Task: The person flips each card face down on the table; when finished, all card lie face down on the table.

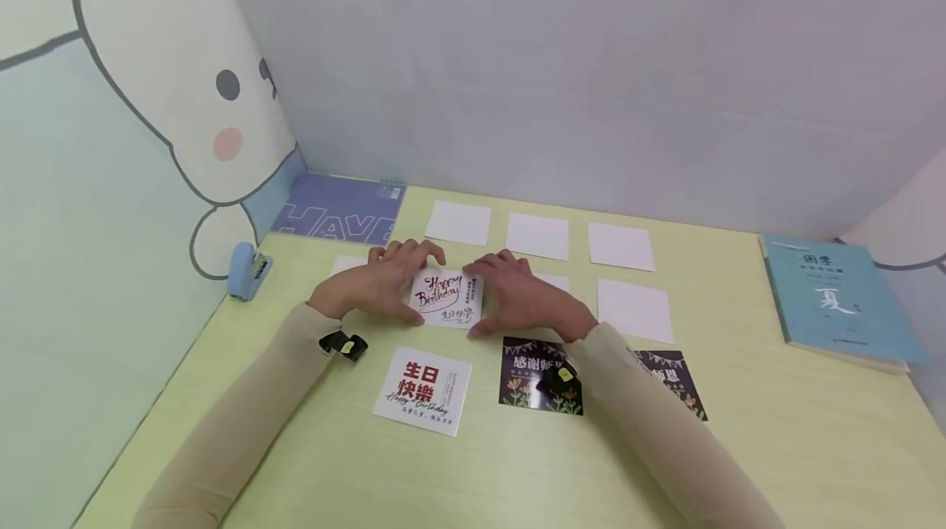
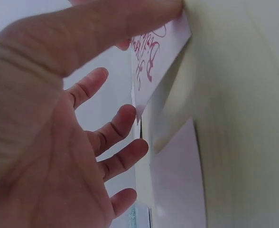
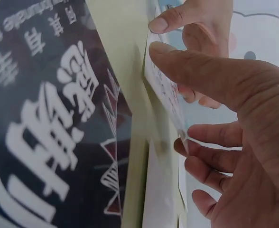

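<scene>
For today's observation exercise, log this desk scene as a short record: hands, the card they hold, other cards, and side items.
left hand: holds left edge of the Happy Birthday card
right hand: holds its right edge
face-up cards: red-print card, two dark cards
blank cards: rows behind the hands
side items: blue stapler, teal book

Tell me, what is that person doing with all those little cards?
A person has both hands on one white Happy Birthday card in the middle of the yellow-green table. The left hand and the right hand hold it by its sides, thumbs at its near edge. Nearer the person lie a white card with red writing and two dark cards. Blank white cards lie in rows behind.
</scene>
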The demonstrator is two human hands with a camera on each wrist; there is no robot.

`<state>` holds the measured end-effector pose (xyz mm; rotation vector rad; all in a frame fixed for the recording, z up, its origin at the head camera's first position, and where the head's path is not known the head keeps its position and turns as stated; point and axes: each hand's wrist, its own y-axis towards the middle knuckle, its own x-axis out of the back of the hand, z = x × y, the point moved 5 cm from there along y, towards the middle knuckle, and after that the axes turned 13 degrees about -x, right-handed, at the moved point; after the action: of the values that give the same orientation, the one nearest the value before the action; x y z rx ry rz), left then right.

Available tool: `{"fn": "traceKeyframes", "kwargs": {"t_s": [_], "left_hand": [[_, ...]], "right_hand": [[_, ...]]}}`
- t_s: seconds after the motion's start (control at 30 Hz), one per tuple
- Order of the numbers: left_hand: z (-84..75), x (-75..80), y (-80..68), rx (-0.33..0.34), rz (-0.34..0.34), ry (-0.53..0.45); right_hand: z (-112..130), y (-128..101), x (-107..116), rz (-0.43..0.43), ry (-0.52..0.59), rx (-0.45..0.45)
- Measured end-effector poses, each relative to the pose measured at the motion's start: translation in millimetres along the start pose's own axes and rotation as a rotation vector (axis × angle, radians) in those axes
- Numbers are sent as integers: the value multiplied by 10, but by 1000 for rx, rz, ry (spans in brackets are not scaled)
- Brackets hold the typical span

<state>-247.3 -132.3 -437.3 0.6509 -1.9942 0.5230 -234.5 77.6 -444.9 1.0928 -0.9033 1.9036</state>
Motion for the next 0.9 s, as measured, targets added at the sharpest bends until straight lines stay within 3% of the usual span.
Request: {"fn": "traceKeyframes", "kwargs": {"t_s": [0.37,0.7,0.9], "left_hand": [[-13,0,20,4,-30,3],[-245,55,104,-110,-161,59],[-262,104,104,-143,-208,78]], "right_hand": [[10,-49,36,-80,11,30],[5,-105,195,-143,99,42],[-16,-123,227,-164,131,34]]}}
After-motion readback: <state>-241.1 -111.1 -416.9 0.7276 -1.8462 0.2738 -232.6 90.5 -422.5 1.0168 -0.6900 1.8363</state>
